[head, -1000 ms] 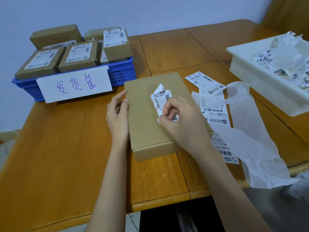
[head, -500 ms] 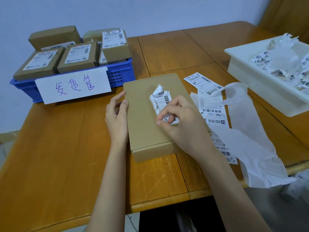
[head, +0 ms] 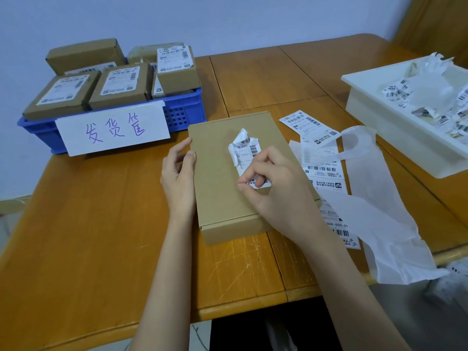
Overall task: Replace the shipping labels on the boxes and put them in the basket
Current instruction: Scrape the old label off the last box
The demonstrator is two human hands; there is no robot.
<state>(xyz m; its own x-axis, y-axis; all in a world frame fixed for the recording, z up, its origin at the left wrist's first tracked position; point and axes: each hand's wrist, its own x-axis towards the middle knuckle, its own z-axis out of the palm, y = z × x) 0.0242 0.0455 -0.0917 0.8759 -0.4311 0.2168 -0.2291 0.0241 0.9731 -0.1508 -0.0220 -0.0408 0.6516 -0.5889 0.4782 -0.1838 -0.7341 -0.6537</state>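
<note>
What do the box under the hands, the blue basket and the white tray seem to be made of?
Box: brown cardboard, matte, with folded flap edges showing at the front. Blue basket: probably moulded plastic, with an even colour and a grid of holes in its wall. White tray: likely plastic too, with smooth, slightly glossy walls and a rolled rim.
</note>
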